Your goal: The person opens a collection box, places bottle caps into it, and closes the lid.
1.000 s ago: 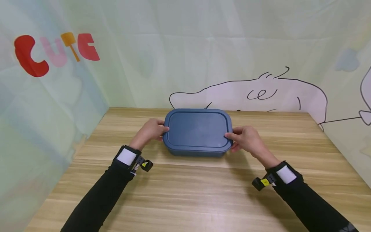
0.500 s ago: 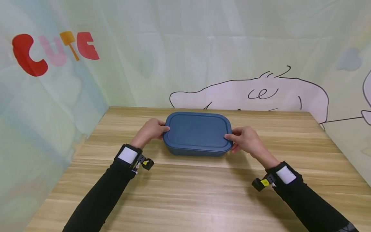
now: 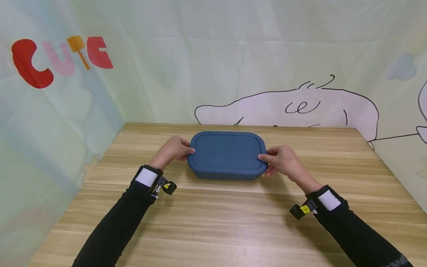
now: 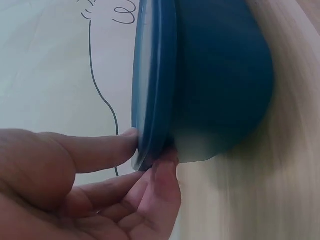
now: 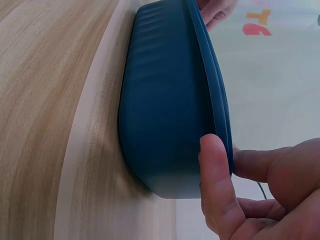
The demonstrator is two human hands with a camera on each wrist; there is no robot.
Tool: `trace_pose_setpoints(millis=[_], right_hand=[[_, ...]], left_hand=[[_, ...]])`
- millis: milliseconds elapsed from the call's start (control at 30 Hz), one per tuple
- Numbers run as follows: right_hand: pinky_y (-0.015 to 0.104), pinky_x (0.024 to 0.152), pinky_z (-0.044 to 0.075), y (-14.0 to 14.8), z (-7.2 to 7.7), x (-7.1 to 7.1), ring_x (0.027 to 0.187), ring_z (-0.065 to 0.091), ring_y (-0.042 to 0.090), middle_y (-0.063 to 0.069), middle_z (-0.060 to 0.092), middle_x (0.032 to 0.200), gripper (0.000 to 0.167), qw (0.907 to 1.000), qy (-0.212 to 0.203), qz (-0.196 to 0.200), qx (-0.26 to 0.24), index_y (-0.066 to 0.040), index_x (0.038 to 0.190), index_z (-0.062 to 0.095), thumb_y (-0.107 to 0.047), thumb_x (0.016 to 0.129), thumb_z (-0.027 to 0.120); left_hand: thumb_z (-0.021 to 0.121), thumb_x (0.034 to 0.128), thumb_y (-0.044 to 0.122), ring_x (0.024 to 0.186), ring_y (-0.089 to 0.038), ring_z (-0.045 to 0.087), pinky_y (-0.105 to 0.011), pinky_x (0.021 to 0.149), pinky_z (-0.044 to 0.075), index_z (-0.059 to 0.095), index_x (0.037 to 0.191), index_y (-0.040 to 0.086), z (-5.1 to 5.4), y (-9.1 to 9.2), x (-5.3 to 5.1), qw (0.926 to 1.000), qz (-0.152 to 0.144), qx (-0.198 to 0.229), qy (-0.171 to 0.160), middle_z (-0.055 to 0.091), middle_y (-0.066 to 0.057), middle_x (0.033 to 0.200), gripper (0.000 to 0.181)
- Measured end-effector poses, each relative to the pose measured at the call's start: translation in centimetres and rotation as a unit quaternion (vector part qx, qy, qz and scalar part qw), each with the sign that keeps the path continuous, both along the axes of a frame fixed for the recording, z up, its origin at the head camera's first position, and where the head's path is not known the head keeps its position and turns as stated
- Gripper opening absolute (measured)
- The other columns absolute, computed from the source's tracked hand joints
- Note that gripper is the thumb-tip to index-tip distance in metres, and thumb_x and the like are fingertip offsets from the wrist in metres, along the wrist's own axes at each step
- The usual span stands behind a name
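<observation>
A blue rectangular lunch box (image 3: 227, 177) with rounded corners sits on the wooden table, its matching flat lid (image 3: 228, 152) on top. At the box's left end, my left hand (image 3: 173, 150) pinches the lid's rim, thumb above and fingers curled beneath. The left wrist view shows the thumb (image 4: 107, 151) against the lid's top and a fingertip under its edge. My right hand (image 3: 283, 161) grips the rim at the opposite end in the same way. In the right wrist view a finger (image 5: 216, 175) lies under the rim, touching the box side. The inside is hidden.
The light wood table (image 3: 213, 226) reaches back to a printed cloth backdrop (image 3: 213, 66) with a line drawing and coloured letters. Black-sleeved forearms wearing wrist cameras (image 3: 169, 187) come in from the lower left and lower right.
The lid's far edge has come down in the head view, while its near edge stays nearly in place. Both hands keep their hold at the ends and have hardly moved.
</observation>
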State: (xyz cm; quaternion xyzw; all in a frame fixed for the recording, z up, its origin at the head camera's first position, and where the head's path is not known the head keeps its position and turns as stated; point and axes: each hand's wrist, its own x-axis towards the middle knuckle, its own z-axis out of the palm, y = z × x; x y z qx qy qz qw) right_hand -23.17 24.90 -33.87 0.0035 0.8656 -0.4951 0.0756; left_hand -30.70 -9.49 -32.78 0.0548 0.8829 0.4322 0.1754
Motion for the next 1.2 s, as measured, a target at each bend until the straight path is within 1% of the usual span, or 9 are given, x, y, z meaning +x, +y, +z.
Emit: trace_pose_setpoints(millis=[67, 233, 367, 500, 600, 733, 1000, 1100, 1200], right_hand=[[0.040, 0.061, 0.061, -0.1, -0.1, -0.1, 0.059, 0.070, 0.020, 0.014, 0.070, 0.080, 0.042, 1.0000, 0.000, -0.002, -0.003, 0.018, 0.128, 0.059, -0.013, 0.101, 0.068], [0.038, 0.060, 0.060, 0.0, -0.6, -0.4, 0.060, 0.070, 0.022, 0.012, 0.069, 0.079, 0.041, 0.9996, -0.008, -0.009, -0.027, 0.017, 0.126, 0.059, -0.015, 0.101, 0.068], [0.035, 0.059, 0.060, 0.4, -1.0, -0.5, 0.060, 0.069, 0.019, 0.009, 0.066, 0.077, 0.042, 0.9978, -0.022, -0.009, -0.062, 0.018, 0.126, 0.057, -0.014, 0.102, 0.068], [0.033, 0.058, 0.059, 0.9, -1.0, -0.5, 0.058, 0.066, 0.016, 0.008, 0.065, 0.074, 0.041, 0.9961, -0.032, -0.003, -0.083, 0.019, 0.125, 0.056, -0.014, 0.103, 0.066], [0.031, 0.058, 0.059, 1.0, -0.9, -0.5, 0.057, 0.065, 0.015, 0.007, 0.064, 0.072, 0.039, 0.9950, -0.044, 0.000, -0.090, 0.018, 0.123, 0.056, -0.014, 0.103, 0.065], [0.030, 0.059, 0.059, 1.0, -0.7, -0.7, 0.058, 0.065, 0.014, 0.007, 0.064, 0.073, 0.036, 0.9926, -0.060, 0.002, -0.105, 0.016, 0.119, 0.055, -0.015, 0.104, 0.065], [0.031, 0.059, 0.059, 1.1, -1.2, -0.7, 0.057, 0.063, 0.014, 0.007, 0.061, 0.073, 0.030, 0.9912, -0.070, 0.001, -0.112, 0.012, 0.114, 0.053, -0.014, 0.104, 0.063], [0.030, 0.059, 0.059, 1.2, -1.4, -0.8, 0.058, 0.063, 0.014, 0.007, 0.061, 0.074, 0.031, 0.9912, -0.076, 0.004, -0.109, 0.011, 0.115, 0.052, -0.016, 0.104, 0.064], [0.030, 0.059, 0.058, 1.4, -1.3, -1.2, 0.059, 0.063, 0.013, 0.006, 0.062, 0.073, 0.033, 0.9902, -0.086, 0.007, -0.110, 0.010, 0.116, 0.054, -0.018, 0.104, 0.065]], left_hand=[[0.068, 0.1004, 0.010, 0.075, -0.015, 0.063, -0.029, 0.076, 0.057, 0.071, 0.119, -0.004, -0.1, -0.1, -0.2, 1.0000, 0.001, -0.002, 0.000, 0.067, -0.009, 0.091, 0.024], [0.068, 0.1003, 0.010, 0.074, -0.013, 0.064, -0.033, 0.080, 0.058, 0.065, 0.129, -0.006, -0.5, -0.4, -0.5, 0.9998, 0.003, 0.013, -0.016, 0.068, -0.012, 0.101, 0.033], [0.068, 0.1003, 0.010, 0.078, -0.014, 0.064, -0.028, 0.078, 0.057, 0.058, 0.138, -0.007, -0.8, -0.6, -0.9, 0.9973, 0.013, 0.050, -0.052, 0.066, -0.015, 0.109, 0.043], [0.068, 0.1006, 0.011, 0.082, -0.014, 0.063, -0.023, 0.073, 0.057, 0.052, 0.142, -0.007, -1.2, -0.8, -1.5, 0.9883, 0.028, 0.106, -0.107, 0.064, -0.014, 0.109, 0.048], [0.067, 0.1012, 0.010, 0.080, -0.014, 0.062, -0.022, 0.071, 0.055, 0.048, 0.145, -0.007, -1.5, -1.0, -1.7, 0.9806, 0.032, 0.137, -0.136, 0.064, -0.011, 0.103, 0.051], [0.065, 0.1023, 0.010, 0.077, -0.013, 0.061, -0.022, 0.070, 0.055, 0.047, 0.144, -0.008, -1.9, -1.3, -1.7, 0.9768, 0.032, 0.157, -0.142, 0.063, -0.009, 0.095, 0.049], [0.065, 0.1029, 0.013, 0.073, -0.014, 0.061, -0.023, 0.068, 0.055, 0.059, 0.126, -0.007, -2.9, -1.3, -1.5, 0.9691, 0.037, 0.187, -0.157, 0.063, -0.006, 0.085, 0.032], [0.065, 0.1027, 0.013, 0.073, -0.014, 0.061, -0.022, 0.067, 0.055, 0.059, 0.126, -0.007, -3.0, -1.2, -1.6, 0.9680, 0.045, 0.188, -0.160, 0.063, -0.007, 0.086, 0.032], [0.066, 0.1021, 0.013, 0.073, -0.015, 0.062, -0.022, 0.067, 0.055, 0.056, 0.132, -0.006, -2.8, -1.2, -1.7, 0.9686, 0.047, 0.184, -0.161, 0.064, -0.008, 0.088, 0.037]])
